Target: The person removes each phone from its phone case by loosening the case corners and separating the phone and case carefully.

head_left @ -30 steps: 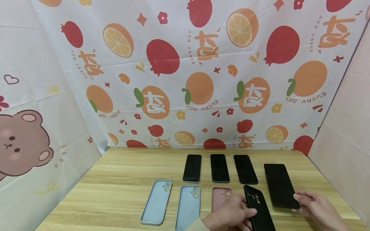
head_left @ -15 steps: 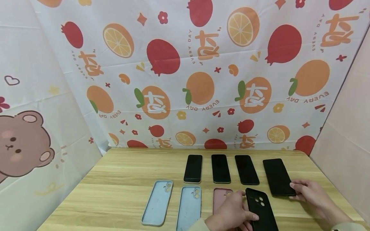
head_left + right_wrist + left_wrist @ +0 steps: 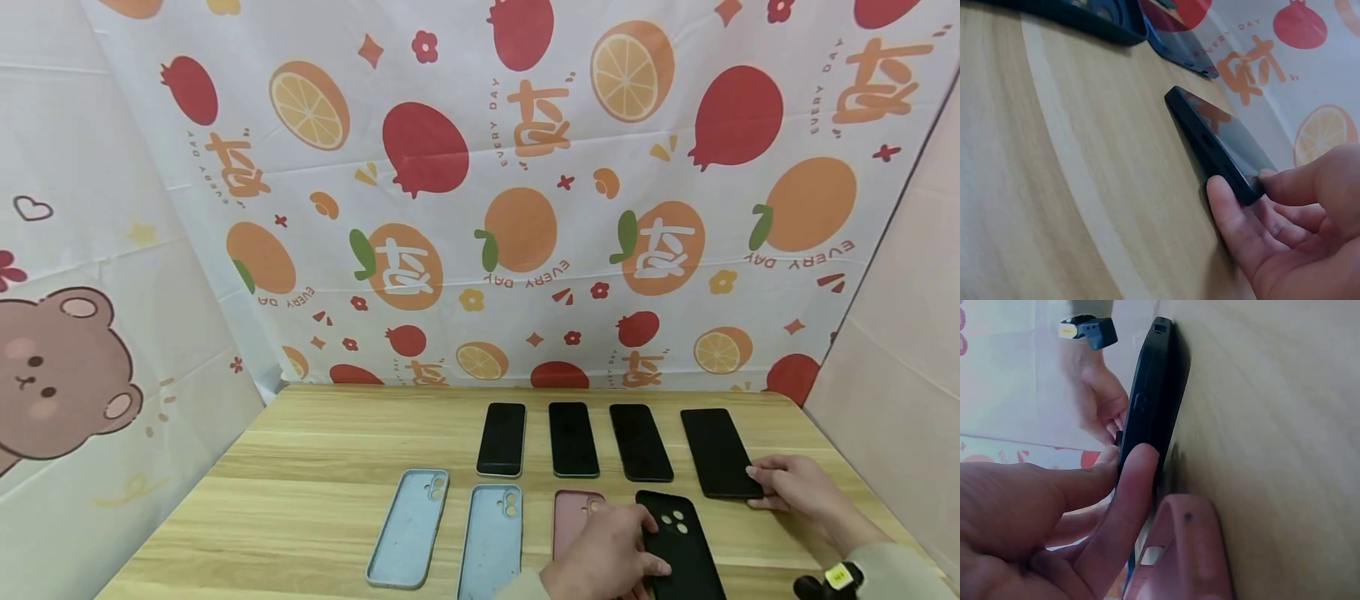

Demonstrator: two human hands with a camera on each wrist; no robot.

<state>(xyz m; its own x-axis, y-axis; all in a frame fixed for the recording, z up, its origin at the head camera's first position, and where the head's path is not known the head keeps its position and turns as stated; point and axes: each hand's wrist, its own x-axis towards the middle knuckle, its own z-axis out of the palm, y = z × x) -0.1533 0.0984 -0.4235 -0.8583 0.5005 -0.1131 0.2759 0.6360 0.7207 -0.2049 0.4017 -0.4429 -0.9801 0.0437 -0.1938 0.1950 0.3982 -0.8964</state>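
Note:
My left hand [image 3: 603, 550] pinches a black phone case [image 3: 686, 546] by its left edge; the case lies close over the table, its camera cutouts at the far end. In the left wrist view, thumb and finger hold the case [image 3: 1147, 406] edge-on, beside a pink phone case [image 3: 1200, 550]. At the right, my right hand [image 3: 802, 496] pinches the near right corner of a black phone [image 3: 720, 454]. The right wrist view has the phone [image 3: 1219, 147] between thumb and fingers, low over the wood, its glossy screen reflecting the patterned cloth.
Three dark phones [image 3: 501, 439] [image 3: 573, 439] [image 3: 641, 442] lie in a row at the back of the wooden table [image 3: 300, 467]. Two light blue phone cases [image 3: 408, 529] [image 3: 490, 542] lie nearer, left of the pink case [image 3: 573, 521]. A fruit-patterned cloth [image 3: 517, 225] hangs behind.
My right hand has moved the black phone away from me, into line with the other phones. The black case in my left hand has come down flatter toward the table.

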